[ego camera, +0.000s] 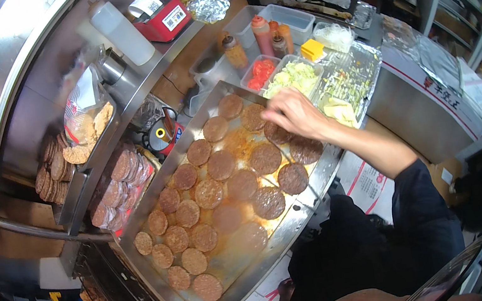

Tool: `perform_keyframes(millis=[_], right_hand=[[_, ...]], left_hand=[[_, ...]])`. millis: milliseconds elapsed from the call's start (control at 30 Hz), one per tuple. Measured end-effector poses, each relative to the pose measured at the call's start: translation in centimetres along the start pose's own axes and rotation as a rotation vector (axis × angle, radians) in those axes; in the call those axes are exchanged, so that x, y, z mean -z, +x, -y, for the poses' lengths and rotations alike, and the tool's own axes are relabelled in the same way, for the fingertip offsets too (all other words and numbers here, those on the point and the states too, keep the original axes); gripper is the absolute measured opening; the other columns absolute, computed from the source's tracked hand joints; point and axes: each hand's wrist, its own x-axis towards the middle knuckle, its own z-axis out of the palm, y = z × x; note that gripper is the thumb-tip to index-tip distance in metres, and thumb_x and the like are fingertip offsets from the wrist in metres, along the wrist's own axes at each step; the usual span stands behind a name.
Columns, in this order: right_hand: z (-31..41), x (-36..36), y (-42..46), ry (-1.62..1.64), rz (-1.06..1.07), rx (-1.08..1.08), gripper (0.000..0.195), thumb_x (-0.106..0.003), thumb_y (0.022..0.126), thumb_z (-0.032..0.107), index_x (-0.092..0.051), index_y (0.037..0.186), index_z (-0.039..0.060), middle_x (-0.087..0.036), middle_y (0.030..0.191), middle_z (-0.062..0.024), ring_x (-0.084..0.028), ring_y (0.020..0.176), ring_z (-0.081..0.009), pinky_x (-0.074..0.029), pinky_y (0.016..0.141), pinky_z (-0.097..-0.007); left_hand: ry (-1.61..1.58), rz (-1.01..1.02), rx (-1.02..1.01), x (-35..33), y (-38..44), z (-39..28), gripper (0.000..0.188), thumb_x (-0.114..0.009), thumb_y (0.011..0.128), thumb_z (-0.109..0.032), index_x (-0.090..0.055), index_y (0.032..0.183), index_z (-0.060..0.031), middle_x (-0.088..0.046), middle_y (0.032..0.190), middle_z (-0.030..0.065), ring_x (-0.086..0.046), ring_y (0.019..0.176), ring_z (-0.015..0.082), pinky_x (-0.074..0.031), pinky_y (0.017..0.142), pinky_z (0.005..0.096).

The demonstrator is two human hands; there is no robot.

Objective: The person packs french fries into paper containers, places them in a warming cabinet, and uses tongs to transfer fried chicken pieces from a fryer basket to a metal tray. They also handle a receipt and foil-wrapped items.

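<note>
My right hand [290, 112] is over the far right corner of a flat-top griddle [226, 291], just above a browned patty [277, 133]. Its fingers are bent inward, and whether anything is between them is hidden. Round meat patties cover much of the griddle. Those on the right, such as a dark glossy patty [269, 203], look browner than a paler patty [207, 287] near the left end. Steam blurs several in the middle. My left hand [286, 289] hangs low in shadow by the griddle's front edge, its fingers unclear.
Beyond my right hand stand tubs of shredded lettuce [293, 77] and sliced tomato [262, 72], cheese slices [312, 49] and sauce bottles [262, 34]. Stacked patties [120, 185] sit behind the griddle, below a metal shelf [167, 50] holding a red printer [162, 20].
</note>
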Motion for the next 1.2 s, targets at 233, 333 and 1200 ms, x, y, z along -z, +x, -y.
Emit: perform_keyframes(millis=[233, 333, 1200], right_hand=[[-9.7, 0.0, 13.8, 0.052, -0.123, 0.161, 0.030, -0.062, 0.083, 0.012, -0.056, 0.111, 0.0027, -0.059, 0.109, -0.0119, -0.055, 0.107, -0.0290, -0.044, 0.091, -0.0396], [-12.6, 1.7, 16.9, 0.095, -0.116, 0.193, 0.030, -0.064, 0.081, 0.013, -0.058, 0.110, 0.0057, -0.059, 0.108, -0.0107, -0.055, 0.105, -0.0305, -0.043, 0.091, -0.0389], [-3.4, -4.0, 33.0, 0.606, -0.271, 0.666, 0.033, -0.062, 0.079, 0.015, -0.064, 0.112, 0.0151, -0.062, 0.087, -0.0198, -0.061, 0.079, -0.0330, -0.048, 0.079, -0.0432]], left_hand=[[0.014, -0.150, -0.064, -11.0, -5.0, 0.7, 0.022, -0.053, 0.093, -0.024, -0.065, 0.094, -0.0064, -0.061, 0.080, 0.0014, -0.058, 0.076, 0.0191, -0.048, 0.065, 0.0347], [0.095, -0.185, -0.109, -16.2, -6.9, -0.2, 0.022, -0.053, 0.093, -0.025, -0.065, 0.094, -0.0065, -0.061, 0.081, 0.0012, -0.058, 0.077, 0.0193, -0.048, 0.066, 0.0349], [-0.023, -1.199, -0.296, -34.9, -21.3, -2.1, 0.020, -0.055, 0.092, -0.019, -0.056, 0.078, -0.0041, -0.054, 0.060, 0.0042, -0.052, 0.053, 0.0149, -0.044, 0.049, 0.0293]])
